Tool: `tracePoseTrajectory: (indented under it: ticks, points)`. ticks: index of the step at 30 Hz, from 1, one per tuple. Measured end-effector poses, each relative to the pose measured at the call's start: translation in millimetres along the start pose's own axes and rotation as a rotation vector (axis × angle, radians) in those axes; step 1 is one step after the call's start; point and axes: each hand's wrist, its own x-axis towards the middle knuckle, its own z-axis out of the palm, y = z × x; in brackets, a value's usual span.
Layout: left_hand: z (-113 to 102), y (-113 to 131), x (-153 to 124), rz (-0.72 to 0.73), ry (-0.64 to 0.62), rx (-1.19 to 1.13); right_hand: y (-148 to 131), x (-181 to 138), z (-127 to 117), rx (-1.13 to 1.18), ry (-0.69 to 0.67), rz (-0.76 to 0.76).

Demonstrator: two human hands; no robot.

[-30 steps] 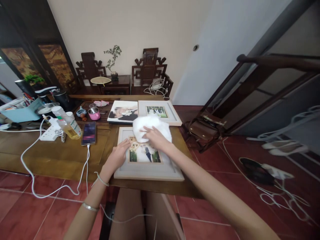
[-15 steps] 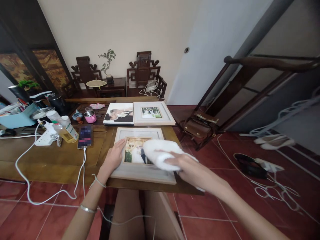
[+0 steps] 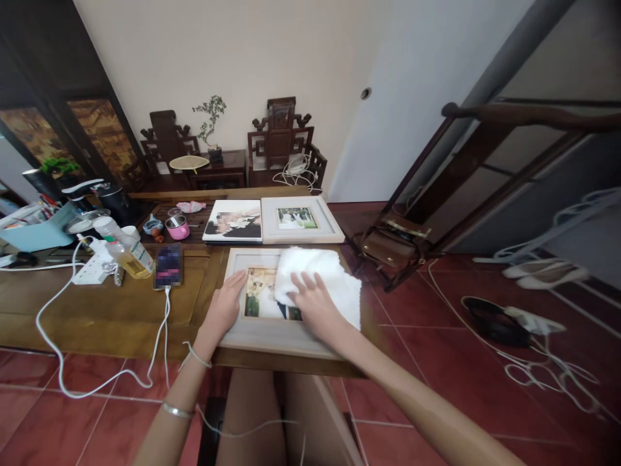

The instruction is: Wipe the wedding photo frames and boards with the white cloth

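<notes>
A light-framed wedding picture (image 3: 255, 301) lies flat near the table's front edge. My left hand (image 3: 227, 303) rests on its left border, fingers stretched out along the frame; the thumb is hard to make out. A white towel (image 3: 315, 262) is spread over the picture's right part and hangs past the frame's right edge. On top of it sits my right hand (image 3: 313, 304), fingers apart and bent into the cloth, pressing it against the picture. The towel hides the right side of the photo.
Behind lie a second framed photo (image 3: 334, 226) and a photo album (image 3: 233, 223). To the left are a phone (image 3: 167, 265) on a white cable, a bottle (image 3: 133, 259), a power strip (image 3: 92, 270) and a pink cup (image 3: 177, 226). A dark wooden rack (image 3: 412, 188) stands at right.
My right hand has brought the bunched towel down and left; it now lies spread on the picture under my fingers. My left hand keeps its place on the frame.
</notes>
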Motion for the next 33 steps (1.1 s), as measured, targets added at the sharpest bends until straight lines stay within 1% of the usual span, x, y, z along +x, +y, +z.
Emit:
tracePoseTrajectory:
  ticks: [3, 5, 7, 9, 10, 12, 16, 19, 21, 22, 24, 26, 28, 31, 33]
  points:
    - [0.4, 1.0, -0.8, 0.005, 0.01, 0.002, -17.5, -44.6, -4.0, 0.078, -0.051, -0.044]
    - [0.2, 2.5, -1.3, 0.004, 0.013, 0.01, -27.8, -71.1, -8.6, 0.172, -0.095, -0.09]
    - [-0.3, 3.9, -1.5, 0.0, 0.014, 0.024, -36.1, -87.0, -13.4, 0.268, -0.127, -0.144]
    - [-1.1, 4.9, -1.6, -0.002, 0.008, 0.04, -40.5, -88.0, -16.1, 0.326, -0.126, -0.177]
    - [-1.6, 5.3, -1.6, -0.002, 0.004, 0.047, -40.2, -82.7, -15.9, 0.338, -0.111, -0.177]
    - [-3.1, 6.1, -1.5, 0.0, -0.006, 0.056, -33.4, -61.2, -12.2, 0.339, -0.057, -0.148]
    - [-6.4, 8.2, -0.7, -0.01, -0.042, 0.07, 1.8, 8.4, -0.7, 0.24, 0.085, -0.055]
    - [-7.3, 8.7, 0.0, -0.024, -0.059, 0.078, 25.1, 55.0, 3.4, 0.155, 0.123, -0.011]
    - [-6.5, 8.2, 0.0, -0.024, -0.051, 0.08, 27.3, 68.7, 4.6, 0.131, 0.111, -0.003]
    - [-5.8, 7.8, -0.2, -0.021, -0.045, 0.081, 23.7, 68.7, 5.0, 0.126, 0.097, -0.017]
    - [-3.8, 6.9, -1.0, -0.016, -0.03, 0.09, 9.7, 55.3, 3.8, 0.132, 0.052, -0.083]
    - [-1.5, 6.3, -2.3, -0.016, -0.012, 0.113, -7.8, 28.0, -2.8, 0.169, -0.026, -0.181]
    - [0.2, 6.4, -3.7, -0.015, 0.003, 0.145, -22.3, -5.0, -16.2, 0.253, -0.118, -0.273]
    - [0.7, 8.3, -5.1, -0.009, 0.014, 0.18, -32.4, -45.7, -41.0, 0.379, -0.272, -0.373]
    - [-0.6, 10.5, -5.0, -0.01, 0.013, 0.184, -32.7, -58.1, -49.6, 0.435, -0.32, -0.423]
